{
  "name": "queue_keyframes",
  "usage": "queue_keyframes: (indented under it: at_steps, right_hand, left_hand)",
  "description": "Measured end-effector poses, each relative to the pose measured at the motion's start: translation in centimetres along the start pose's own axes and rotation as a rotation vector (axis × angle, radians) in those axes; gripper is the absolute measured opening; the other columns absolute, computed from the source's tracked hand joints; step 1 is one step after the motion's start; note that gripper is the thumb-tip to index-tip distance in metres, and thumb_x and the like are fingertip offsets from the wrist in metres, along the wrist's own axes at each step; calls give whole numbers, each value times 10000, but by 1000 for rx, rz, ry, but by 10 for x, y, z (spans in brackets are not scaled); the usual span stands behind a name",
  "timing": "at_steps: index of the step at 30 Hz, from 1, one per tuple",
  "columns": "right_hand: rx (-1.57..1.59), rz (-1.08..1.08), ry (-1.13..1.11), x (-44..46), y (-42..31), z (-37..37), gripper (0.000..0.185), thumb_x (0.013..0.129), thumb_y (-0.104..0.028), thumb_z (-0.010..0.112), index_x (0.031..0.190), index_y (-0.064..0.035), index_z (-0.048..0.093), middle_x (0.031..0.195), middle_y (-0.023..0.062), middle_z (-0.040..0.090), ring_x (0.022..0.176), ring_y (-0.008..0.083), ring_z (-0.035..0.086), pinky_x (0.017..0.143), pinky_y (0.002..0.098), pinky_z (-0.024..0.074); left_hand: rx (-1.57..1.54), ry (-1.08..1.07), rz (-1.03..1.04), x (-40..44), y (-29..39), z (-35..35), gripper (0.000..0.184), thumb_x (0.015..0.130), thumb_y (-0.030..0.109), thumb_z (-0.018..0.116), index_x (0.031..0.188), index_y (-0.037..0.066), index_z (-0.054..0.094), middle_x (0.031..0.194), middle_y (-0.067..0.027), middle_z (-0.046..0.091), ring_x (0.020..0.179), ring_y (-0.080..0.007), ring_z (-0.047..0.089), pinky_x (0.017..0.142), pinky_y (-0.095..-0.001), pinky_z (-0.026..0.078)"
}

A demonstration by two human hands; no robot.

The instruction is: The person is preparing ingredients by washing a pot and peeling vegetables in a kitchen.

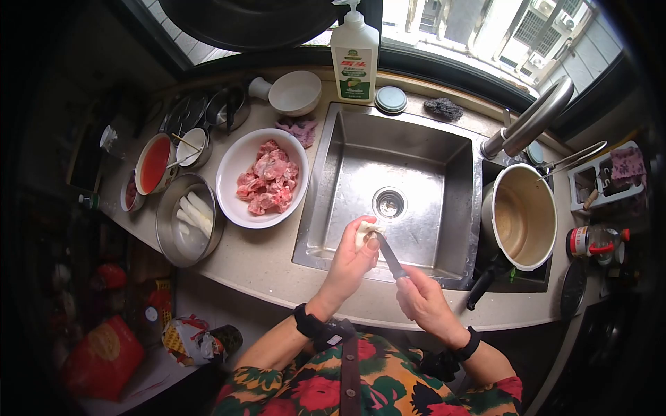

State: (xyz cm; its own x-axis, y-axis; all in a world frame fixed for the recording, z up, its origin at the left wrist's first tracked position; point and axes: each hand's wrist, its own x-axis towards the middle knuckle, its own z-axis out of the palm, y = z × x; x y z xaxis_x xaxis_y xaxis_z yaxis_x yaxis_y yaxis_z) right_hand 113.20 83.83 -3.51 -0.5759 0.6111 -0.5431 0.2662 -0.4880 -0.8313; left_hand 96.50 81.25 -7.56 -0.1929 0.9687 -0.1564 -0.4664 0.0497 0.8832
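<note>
Over the front part of the steel sink (423, 166), my left hand (352, 260) is closed around a small white piece of food (365, 234). My right hand (423, 299) grips a knife (390, 255) by its handle, and the blade points up and left, its tip at the white piece. Left of the sink, a white bowl (229, 182) holds chunks of raw pink meat (269, 177). Beside that bowl, a steel basin (166, 236) contains peeled white sticks (197, 213).
A deep pot (547, 232) with a black handle stands right of the sink, under the faucet (533, 118). Behind the sink are a pump bottle (355, 59), a round lid (390, 99) and a dark scrubber (443, 108). A bowl of red liquid (155, 163) sits at the left.
</note>
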Motion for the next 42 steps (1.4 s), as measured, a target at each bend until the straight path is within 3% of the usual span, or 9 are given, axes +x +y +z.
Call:
queue_keyframes:
  at_steps: [3, 10, 19, 31, 35, 37, 39, 40, 42]
  right_hand:
    - [218, 62, -19, 0, 1, 11, 262, 938, -230, 432, 1120, -54, 499, 619, -27, 455, 464, 39, 386, 409, 178, 311]
    - [226, 48, -28, 1, -4, 29, 323, 939, -232, 409, 1191, -35, 448, 654, -13, 443, 481, 56, 386, 417, 189, 318]
    - [-115, -72, -30, 2, 3, 24, 304, 931, -183, 416, 1187, -21, 438, 619, -28, 413, 494, 46, 363, 429, 195, 301]
    - [390, 97, -101, 2, 3, 49, 281, 949, -259, 391, 1131, -56, 458, 613, -12, 436, 452, 64, 407, 402, 198, 336]
    - [49, -69, -28, 8, 3, 38, 288, 934, -239, 434, 1133, -36, 478, 611, -1, 480, 483, 74, 452, 439, 219, 353]
    - [-471, -290, 93, 8, -7, 31, 302, 894, -183, 486, 1154, -29, 468, 692, 150, 577, 585, 300, 585, 533, 356, 447]
    - [-738, -510, 178, 10, -6, 28, 327, 877, -169, 499, 1181, -56, 457, 750, 197, 595, 662, 382, 582, 559, 420, 454]
    - [-737, -514, 174, 10, -6, 28, 327, 877, -169, 499, 1181, -56, 457, 750, 197, 595, 662, 382, 582, 559, 420, 454]
    - [-812, -455, 128, 10, -7, 28, 368, 868, -163, 506, 1217, -76, 428, 771, 208, 601, 686, 393, 584, 580, 456, 454]
  left_hand:
    - [32, 42, 17, 1, -2, 2, 401, 915, 278, 484, 1235, 96, 324, 996, -58, 540, 613, -22, 413, 503, -142, 334]
    - [109, 83, 157, 6, -6, 4, 463, 903, 360, 484, 1240, 111, 286, 1072, -92, 511, 725, -47, 459, 544, -160, 385]
    - [-8, 33, 58, -3, 2, -6, 592, 868, 574, 358, 1215, 95, 330, 1116, -126, 497, 723, -64, 476, 541, -176, 403]
    - [-80, 105, 195, 2, -9, -1, 619, 843, 583, 394, 1260, 134, 306, 1243, -153, 414, 705, -78, 487, 566, -191, 407]
    - [-113, 34, 100, 3, 7, -13, 761, 790, 665, 378, 1318, 126, 277, 1247, -155, 439, 885, -156, 532, 701, -285, 462]
    - [-176, -27, 34, 0, 19, -18, 802, 770, 693, 371, 1324, 120, 281, 1244, -156, 451, 966, -198, 538, 766, -335, 478]
    - [-240, -58, -230, -6, 31, -21, 858, 739, 731, 356, 1313, 95, 309, 1230, -161, 469, 1084, -271, 498, 862, -446, 454]
    - [-399, -67, -304, -7, 31, -25, 785, 769, 691, 387, 1272, 89, 355, 1176, -157, 500, 1088, -301, 498, 881, -503, 433]
    - [-424, -43, -305, -7, 28, -30, 729, 786, 665, 402, 1233, 90, 387, 1136, -149, 519, 1083, -306, 501, 881, -505, 432]
